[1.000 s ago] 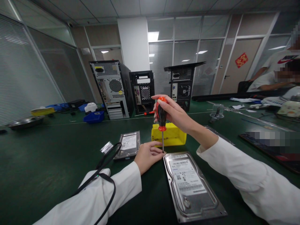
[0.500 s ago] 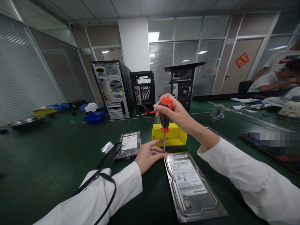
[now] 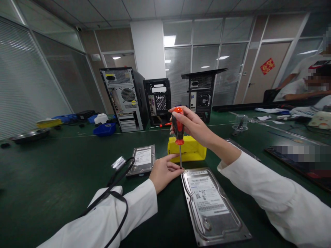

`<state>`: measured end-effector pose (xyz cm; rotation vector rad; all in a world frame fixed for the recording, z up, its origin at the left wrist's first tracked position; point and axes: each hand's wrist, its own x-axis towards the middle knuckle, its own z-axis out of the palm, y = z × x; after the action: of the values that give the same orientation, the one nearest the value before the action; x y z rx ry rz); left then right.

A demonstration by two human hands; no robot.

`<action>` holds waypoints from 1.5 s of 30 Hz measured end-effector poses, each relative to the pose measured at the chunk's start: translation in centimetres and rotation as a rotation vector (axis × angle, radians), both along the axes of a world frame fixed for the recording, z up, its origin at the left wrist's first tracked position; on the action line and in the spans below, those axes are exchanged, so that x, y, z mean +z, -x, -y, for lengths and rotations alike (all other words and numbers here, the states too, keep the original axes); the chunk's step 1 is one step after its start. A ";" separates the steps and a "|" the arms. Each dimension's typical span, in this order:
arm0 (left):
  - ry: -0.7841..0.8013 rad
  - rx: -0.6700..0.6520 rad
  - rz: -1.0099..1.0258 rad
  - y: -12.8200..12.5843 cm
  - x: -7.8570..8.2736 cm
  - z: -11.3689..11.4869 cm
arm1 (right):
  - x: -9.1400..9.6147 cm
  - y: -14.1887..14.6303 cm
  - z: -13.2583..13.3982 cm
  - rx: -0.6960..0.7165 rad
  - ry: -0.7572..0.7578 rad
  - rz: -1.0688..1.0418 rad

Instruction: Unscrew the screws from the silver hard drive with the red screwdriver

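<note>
My right hand [image 3: 192, 124] is wrapped around the red and black handle of a screwdriver [image 3: 178, 129], which stands nearly upright, tip down. Its shaft ends beside the top left corner of a hard drive [image 3: 207, 203] lying label up on the table. At that tip, the fingers of my left hand [image 3: 165, 171] are drawn together in a pinch; whatever is between them is too small to make out. Just behind both hands sits a yellow plastic bin [image 3: 196, 151]. A second hard drive [image 3: 142, 158] lies to the left of my left hand.
Three computer cases stand at the back, among them a large tower [image 3: 126, 96]. Another screwdriver [image 3: 160, 125] lies before them. Left are a blue bin [image 3: 104, 129] and a metal tray [image 3: 29, 135]. A clear plastic container [image 3: 240, 124] stands right; people sit and stand far right.
My right hand and the top of the screwdriver have shifted slightly left, and the hand's grip on the handle has turned a little. My left hand and the hard drives stay put.
</note>
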<state>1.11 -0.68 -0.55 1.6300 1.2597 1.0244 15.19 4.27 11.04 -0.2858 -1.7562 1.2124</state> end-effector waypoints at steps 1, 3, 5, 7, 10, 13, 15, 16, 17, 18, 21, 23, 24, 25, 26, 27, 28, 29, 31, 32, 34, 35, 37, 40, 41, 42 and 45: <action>0.002 0.001 -0.003 0.0 0.0 0.0 | 0.0 0.0 0.0 -0.014 -0.005 -0.005; 0.007 0.004 -0.008 -0.1 0.1 0.1 | 0.1 0.0 0.1 -0.034 -0.010 -0.013; 0.012 0.004 -0.009 -0.1 0.3 0.2 | 0.2 0.0 0.2 -0.045 -0.011 -0.014; 0.017 0.003 -0.009 -0.1 0.4 0.2 | 0.3 0.1 0.3 -0.053 -0.011 -0.009; 0.021 0.002 -0.015 -0.1 0.6 0.3 | 0.3 0.1 0.4 -0.059 -0.018 -0.002; 0.017 0.002 -0.035 -0.2 0.9 0.5 | 0.2 0.1 0.1 -0.061 -0.029 -0.002; 0.011 0.002 -0.051 -0.2 1.0 0.5 | 0.2 0.1 0.0 -0.065 -0.037 -0.004; 0.006 0.001 -0.059 -0.2 1.0 0.6 | 0.1 0.1 0.0 -0.068 -0.041 -0.004; -0.001 0.000 -0.067 -0.2 1.1 0.6 | 0.2 0.1 0.0 -0.072 -0.045 -0.007; -0.008 -0.003 -0.075 -0.2 1.1 0.6 | 0.2 0.0 0.0 -0.079 -0.048 -0.012; -0.031 -0.014 -0.097 -0.2 1.0 0.5 | 0.2 -0.1 0.3 -0.097 -0.048 -0.024; -0.042 -0.022 -0.113 -0.1 0.9 0.5 | 0.2 -0.1 0.5 -0.097 -0.033 -0.024; -0.049 -0.023 -0.126 -0.1 0.9 0.5 | 0.2 -0.2 0.5 -0.092 -0.024 -0.023; -0.057 -0.023 -0.143 -0.1 0.9 0.5 | 0.3 -0.1 0.5 -0.088 -0.014 -0.024; -0.066 -0.021 -0.166 -0.1 0.9 0.5 | 0.3 -0.1 0.5 -0.082 -0.003 -0.028; -0.075 -0.018 -0.192 -0.1 0.9 0.6 | 0.3 -0.1 0.5 -0.076 0.011 -0.033; -0.085 -0.017 -0.221 -0.1 0.9 0.7 | 0.3 0.0 0.5 -0.067 0.026 -0.040; -0.096 -0.017 -0.250 -0.1 0.9 0.7 | 0.4 0.0 0.4 -0.057 0.042 -0.046; -0.121 -0.019 -0.307 -0.1 1.0 0.8 | 0.4 0.1 0.3 -0.032 0.071 -0.054; -0.137 -0.017 -0.335 -0.1 1.0 0.9 | 0.4 0.1 0.2 -0.021 0.079 -0.055; -0.175 -0.005 -0.386 0.0 1.0 0.9 | 0.3 0.1 0.2 -0.008 0.080 -0.053; -0.196 0.003 -0.407 0.1 1.0 0.9 | 0.3 0.1 0.2 -0.007 0.076 -0.051; -0.234 0.015 -0.440 0.1 1.0 0.8 | 0.2 0.2 0.2 -0.013 0.062 -0.048; -0.274 0.029 -0.472 0.1 1.0 0.8 | 0.1 0.2 0.4 -0.039 0.043 -0.061; -0.281 0.032 -0.481 0.1 1.0 0.8 | 0.1 0.2 0.4 -0.044 0.038 -0.067; -0.283 0.030 -0.489 0.2 0.9 0.8 | 0.1 0.2 0.5 -0.046 0.035 -0.073; -0.280 0.008 -0.499 0.2 0.8 0.8 | 0.2 0.2 0.5 -0.021 0.051 -0.079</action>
<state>0.94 -1.49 0.28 2.1922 1.4899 0.8531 14.97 3.75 11.25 -0.2818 -1.6532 1.2383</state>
